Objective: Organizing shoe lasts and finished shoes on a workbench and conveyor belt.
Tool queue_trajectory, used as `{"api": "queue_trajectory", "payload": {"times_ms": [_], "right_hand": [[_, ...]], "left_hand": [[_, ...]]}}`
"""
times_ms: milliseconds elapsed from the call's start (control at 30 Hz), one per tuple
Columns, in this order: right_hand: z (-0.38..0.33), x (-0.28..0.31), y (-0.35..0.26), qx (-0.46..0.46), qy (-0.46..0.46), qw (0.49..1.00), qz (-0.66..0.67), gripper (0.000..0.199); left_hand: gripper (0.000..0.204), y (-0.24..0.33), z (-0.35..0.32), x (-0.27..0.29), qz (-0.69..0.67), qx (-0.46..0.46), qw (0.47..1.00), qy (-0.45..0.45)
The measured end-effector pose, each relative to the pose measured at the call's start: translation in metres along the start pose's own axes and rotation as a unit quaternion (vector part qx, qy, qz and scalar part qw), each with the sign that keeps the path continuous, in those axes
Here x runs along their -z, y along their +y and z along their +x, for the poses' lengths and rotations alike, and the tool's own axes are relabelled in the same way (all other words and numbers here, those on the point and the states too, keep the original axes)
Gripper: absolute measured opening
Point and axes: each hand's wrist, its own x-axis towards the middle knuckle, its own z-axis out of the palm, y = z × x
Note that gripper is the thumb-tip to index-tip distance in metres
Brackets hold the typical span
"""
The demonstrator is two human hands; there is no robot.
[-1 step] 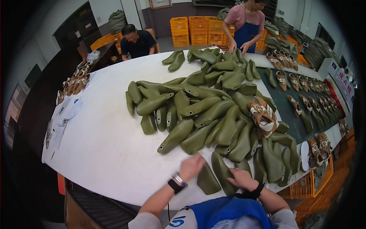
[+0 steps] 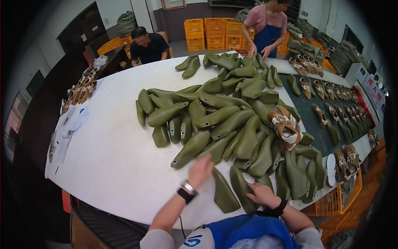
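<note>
A big heap of olive-green shoe lasts [image 2: 232, 120] covers the right half of a white table [image 2: 112, 162]. My left hand [image 2: 200, 170], with a watch on the wrist, reaches forward with fingers apart, just at the heel of one long green last [image 2: 191, 148]. It holds nothing. A flat green last [image 2: 224, 191] lies between my hands near the table's front edge. My right hand [image 2: 262, 194] lies on another green last [image 2: 241, 187], fingers curled over it.
A brown and white shoe [image 2: 285, 124] sits on the heap. More such shoes [image 2: 331, 112] line a dark belt at right. Two other people work at the table's far side, one seated [image 2: 147, 46], one standing [image 2: 265, 29]. Orange crates [image 2: 211, 29] are stacked behind.
</note>
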Motion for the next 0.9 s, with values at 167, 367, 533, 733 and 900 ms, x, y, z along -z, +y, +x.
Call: {"api": "queue_trajectory", "payload": {"times_ms": [167,367,533,733,900], "right_hand": [[0.013,0.011,-0.017,0.020,0.013,0.999,0.038,0.038],[0.022,0.000,-0.001,-0.003,0.029,0.997,0.077,0.032],[0.022,-0.007,0.004,0.002,0.048,0.991,0.126,0.028],[0.021,-0.013,0.018,0.001,0.054,0.993,0.110,0.026],[0.034,-0.029,0.028,0.011,0.100,0.990,0.096,0.022]], "left_hand": [[0.073,-0.133,0.109,0.039,0.225,0.195,0.949,-0.105],[0.070,-0.165,0.148,0.006,0.181,0.332,0.917,-0.129],[0.065,-0.180,0.144,0.050,0.209,0.263,0.931,-0.144],[0.048,-0.136,0.111,0.156,-0.231,0.408,0.866,-0.173],[0.041,-0.045,0.074,0.209,-0.399,0.420,0.802,-0.147]]}}
